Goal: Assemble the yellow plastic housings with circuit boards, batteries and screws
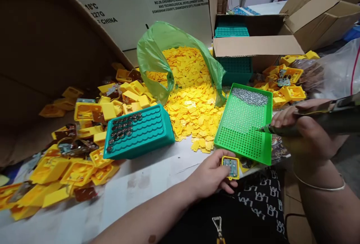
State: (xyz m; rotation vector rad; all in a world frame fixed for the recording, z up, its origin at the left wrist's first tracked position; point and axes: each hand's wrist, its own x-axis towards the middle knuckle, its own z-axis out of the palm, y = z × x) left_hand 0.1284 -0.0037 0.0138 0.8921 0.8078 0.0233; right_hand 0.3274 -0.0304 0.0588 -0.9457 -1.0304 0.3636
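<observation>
My left hand (210, 174) is closed on a small yellow plastic case (231, 168), with a grey-green circuit board showing inside it. It is held just below the green tray's near edge. My right hand (306, 127) grips a dark electric screwdriver (323, 118), whose bit points left over the green perforated tray (244, 156). Many small silver screws (250, 96) lie heaped at the tray's far end. Whether the bit carries a screw is too small to tell.
Flat yellow pieces (194, 113) spill from a green plastic bag (153, 45). A teal tray (149, 124) holds several dark round parts. Yellow cases with wires (81, 171) pile up at left, more cases (292, 90) at right. A cardboard box (258, 45) with teal trays stands behind.
</observation>
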